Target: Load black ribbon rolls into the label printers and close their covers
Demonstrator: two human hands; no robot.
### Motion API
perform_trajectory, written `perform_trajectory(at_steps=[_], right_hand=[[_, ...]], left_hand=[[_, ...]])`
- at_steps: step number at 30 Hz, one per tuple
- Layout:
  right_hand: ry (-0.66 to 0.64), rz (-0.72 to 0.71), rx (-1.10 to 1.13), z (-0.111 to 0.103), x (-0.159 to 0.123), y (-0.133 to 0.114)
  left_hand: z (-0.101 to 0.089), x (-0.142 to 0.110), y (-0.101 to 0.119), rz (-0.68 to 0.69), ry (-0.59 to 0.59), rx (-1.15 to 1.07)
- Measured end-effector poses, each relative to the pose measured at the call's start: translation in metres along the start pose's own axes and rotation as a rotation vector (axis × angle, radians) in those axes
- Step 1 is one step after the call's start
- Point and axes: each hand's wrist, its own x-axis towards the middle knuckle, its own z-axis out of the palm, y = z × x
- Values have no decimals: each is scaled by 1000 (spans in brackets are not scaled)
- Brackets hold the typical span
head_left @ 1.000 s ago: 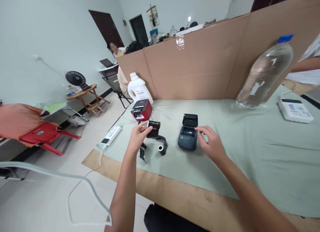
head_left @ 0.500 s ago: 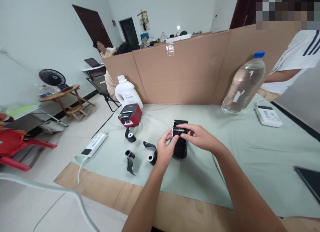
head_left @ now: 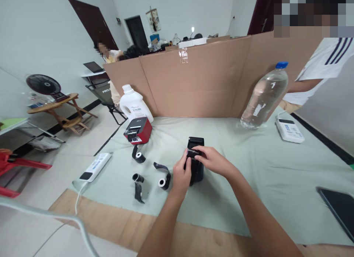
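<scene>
A small black roll is held level between my two hands, its pale left end by my left fingers. My left hand grips the left end between thumb and fingers. From the right, my right hand pinches the other end. Directly under the roll stands a black boxy device, partly covered by my hands; whether the roll touches it I cannot tell. Left of my hands lie a roll with a white end and a curled black tail, another like it, and a black tube-like roll.
A red and black printer stands before a white jug. A large water bottle leans against a cardboard screen. White power strips lie at both sides, and a dark tablet at right. Other people are beyond the screen.
My hands have lowered the roll slightly over the black device and drawn closer together. The whole view has shifted a little, with things appearing further left and lower.
</scene>
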Motion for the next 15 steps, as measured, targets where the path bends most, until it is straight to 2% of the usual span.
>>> perform_trajectory(at_steps=[8,15], right_hand=[[64,149,-70,1,9,21],[12,200,-293,17,15,31]], left_hand=[[-5,-5,6,-138,-103,31],[-16,-23,0,-260,-123,116]])
